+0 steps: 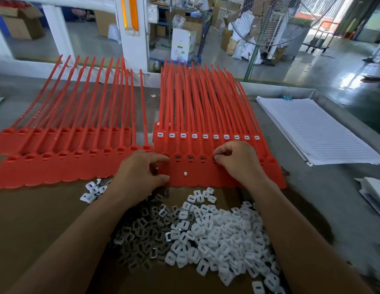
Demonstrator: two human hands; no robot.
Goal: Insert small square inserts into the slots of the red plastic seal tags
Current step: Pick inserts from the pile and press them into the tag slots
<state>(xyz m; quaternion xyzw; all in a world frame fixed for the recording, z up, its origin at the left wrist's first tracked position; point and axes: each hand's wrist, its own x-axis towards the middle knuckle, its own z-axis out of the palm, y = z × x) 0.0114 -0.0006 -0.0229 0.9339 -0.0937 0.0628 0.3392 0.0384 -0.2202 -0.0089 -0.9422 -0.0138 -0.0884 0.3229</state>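
Two strips of red seal tags lie stacked on the right; the rear strip (208, 124) has white inserts in its slots, the front strip (206, 175) shows dark slots. My left hand (140, 172) pinches the front strip's left edge between thumb and forefinger. My right hand (235, 160) has its fingers curled, with the fingertips pressing at a slot near the strip's middle; what they pinch is hidden. One loose white insert (185, 173) lies on the strip. A pile of white inserts (223, 236) and grey metal inserts (140, 230) sits in front.
Two more red tag strips (63, 166) with open slots lie to the left. A stack of lined paper (316, 132) lies at the right, more white sheets (373, 194) beyond it. A standing fan (261, 35) and boxes stand on the factory floor behind the table.
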